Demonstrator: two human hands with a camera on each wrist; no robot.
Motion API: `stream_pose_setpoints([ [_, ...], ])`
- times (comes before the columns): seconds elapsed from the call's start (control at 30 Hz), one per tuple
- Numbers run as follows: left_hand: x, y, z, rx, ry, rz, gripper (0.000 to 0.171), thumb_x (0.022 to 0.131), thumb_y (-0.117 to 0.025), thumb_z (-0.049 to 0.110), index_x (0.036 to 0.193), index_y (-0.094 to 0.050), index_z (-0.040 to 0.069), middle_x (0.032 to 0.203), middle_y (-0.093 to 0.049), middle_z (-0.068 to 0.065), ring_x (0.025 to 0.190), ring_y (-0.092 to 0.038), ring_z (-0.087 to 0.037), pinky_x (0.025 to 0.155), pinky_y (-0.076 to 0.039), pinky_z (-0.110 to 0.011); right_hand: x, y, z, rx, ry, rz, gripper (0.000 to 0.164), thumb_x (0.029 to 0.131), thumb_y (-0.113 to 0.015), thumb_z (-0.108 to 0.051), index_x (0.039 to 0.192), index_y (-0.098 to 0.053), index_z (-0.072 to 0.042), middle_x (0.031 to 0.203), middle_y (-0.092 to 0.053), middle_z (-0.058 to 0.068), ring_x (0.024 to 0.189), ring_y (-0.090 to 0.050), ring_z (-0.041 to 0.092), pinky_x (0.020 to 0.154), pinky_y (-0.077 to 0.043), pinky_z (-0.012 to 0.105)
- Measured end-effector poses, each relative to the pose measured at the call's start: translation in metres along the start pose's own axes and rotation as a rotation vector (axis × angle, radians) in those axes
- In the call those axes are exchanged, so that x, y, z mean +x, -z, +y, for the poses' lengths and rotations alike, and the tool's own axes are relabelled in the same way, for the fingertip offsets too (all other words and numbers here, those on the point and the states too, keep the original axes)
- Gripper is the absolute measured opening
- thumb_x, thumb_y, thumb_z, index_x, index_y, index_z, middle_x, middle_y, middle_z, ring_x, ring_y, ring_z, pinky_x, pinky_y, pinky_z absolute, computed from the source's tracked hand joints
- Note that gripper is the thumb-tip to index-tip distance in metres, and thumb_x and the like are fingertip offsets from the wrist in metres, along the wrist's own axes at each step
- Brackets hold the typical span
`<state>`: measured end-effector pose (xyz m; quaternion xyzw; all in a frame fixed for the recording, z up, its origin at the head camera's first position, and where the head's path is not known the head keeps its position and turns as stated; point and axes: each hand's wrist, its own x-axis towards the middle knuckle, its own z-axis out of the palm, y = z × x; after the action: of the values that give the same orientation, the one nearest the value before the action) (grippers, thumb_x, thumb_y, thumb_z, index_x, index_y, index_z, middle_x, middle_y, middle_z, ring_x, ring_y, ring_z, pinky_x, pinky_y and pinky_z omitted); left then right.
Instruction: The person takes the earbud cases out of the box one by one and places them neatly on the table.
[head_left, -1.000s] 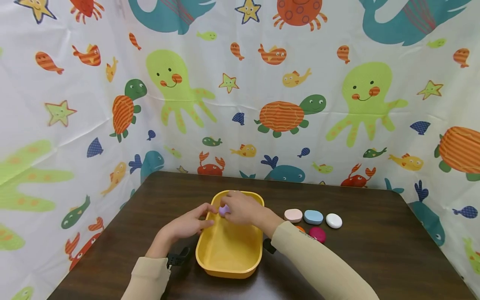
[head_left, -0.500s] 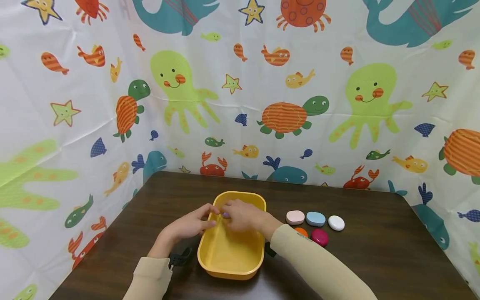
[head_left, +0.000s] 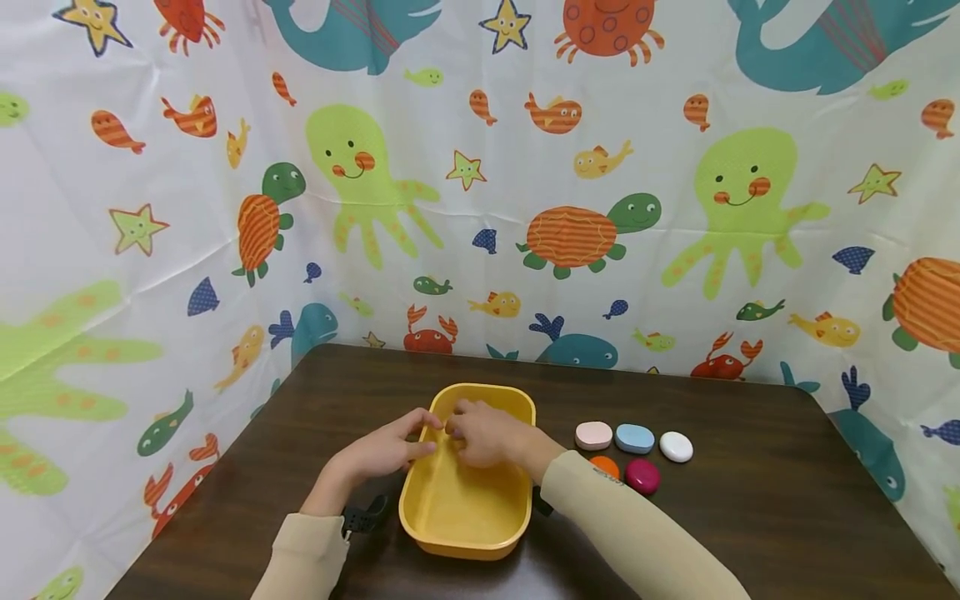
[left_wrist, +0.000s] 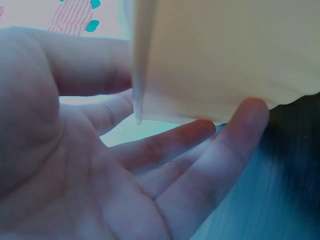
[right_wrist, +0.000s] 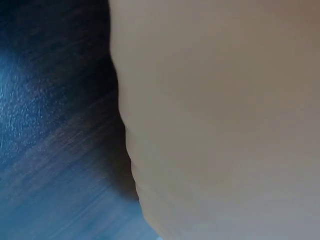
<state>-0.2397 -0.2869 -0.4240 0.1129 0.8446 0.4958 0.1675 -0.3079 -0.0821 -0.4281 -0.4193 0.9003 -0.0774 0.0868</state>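
In the head view, a yellow plastic basket point(head_left: 465, 508) stands on the table. My left hand point(head_left: 378, 450) grips its left wall near the far corner. The left wrist view shows the thumb point(left_wrist: 90, 62) going behind the wall edge, with fingers point(left_wrist: 235, 140) outside against the basket point(left_wrist: 225, 55). Inside the far left part, my right hand point(head_left: 491, 435) reaches down, its fingers curled at the spot where they held a small purple soap-like piece. The hand hides that piece now. The right wrist camera sees mostly the basket's outer wall point(right_wrist: 215, 120), very close.
Right of the basket lie rounded soap-like pieces: pink point(head_left: 593, 436), light blue point(head_left: 634, 438), white point(head_left: 676, 447), magenta point(head_left: 642, 476), and orange point(head_left: 604, 467), partly behind the right sleeve. A sea-animal curtain point(head_left: 570, 237) hangs behind the dark wooden table point(head_left: 765, 475).
My right hand has sunk slightly lower in the basket, and the purple piece between its fingers has gone out of sight. The left hand keeps its hold. The head view has shifted slightly.
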Motion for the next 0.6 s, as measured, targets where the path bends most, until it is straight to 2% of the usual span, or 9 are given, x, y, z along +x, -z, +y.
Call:
stream_pose_setpoints([
  [0.2,0.0031,0.002,-0.0008,0.002,-0.009,-0.004,0.031,0.104,-0.057,0.017,0.131,-0.047,0.005,0.126,-0.051,-0.017,0.102,-0.06,-0.027,0.082,-0.057,-0.043,0.0016,0.0026,0.0002,-0.047,0.005,0.015,0.034,0.094,-0.069,-0.024,0.128,-0.068,-0.02,0.111,-0.049,-0.002,0.098,-0.049,0.016,0.087,-0.051,0.028],
  [0.4,0.0011,0.0016,0.0012,0.014,-0.003,0.004,0.032,0.104,-0.057,0.018,0.132,-0.048,0.006,0.127,-0.051,-0.015,0.103,-0.06,-0.028,0.083,-0.057,-0.045,0.0004,0.0056,-0.003,-0.064,-0.026,-0.01,0.036,0.095,-0.069,-0.027,0.13,-0.066,-0.023,0.112,-0.051,-0.003,0.102,-0.046,0.016,0.087,-0.051,0.03],
  [0.6,0.0005,0.0007,0.0008,0.009,0.0,0.005,0.032,0.104,-0.057,0.018,0.133,-0.048,0.006,0.13,-0.05,-0.018,0.103,-0.061,-0.028,0.084,-0.057,-0.046,-0.0013,0.0046,-0.0038,-0.082,-0.022,-0.015,0.022,0.096,-0.068,-0.028,0.118,-0.067,-0.022,0.106,-0.049,-0.004,0.099,-0.044,0.016,0.08,-0.049,0.027],
])
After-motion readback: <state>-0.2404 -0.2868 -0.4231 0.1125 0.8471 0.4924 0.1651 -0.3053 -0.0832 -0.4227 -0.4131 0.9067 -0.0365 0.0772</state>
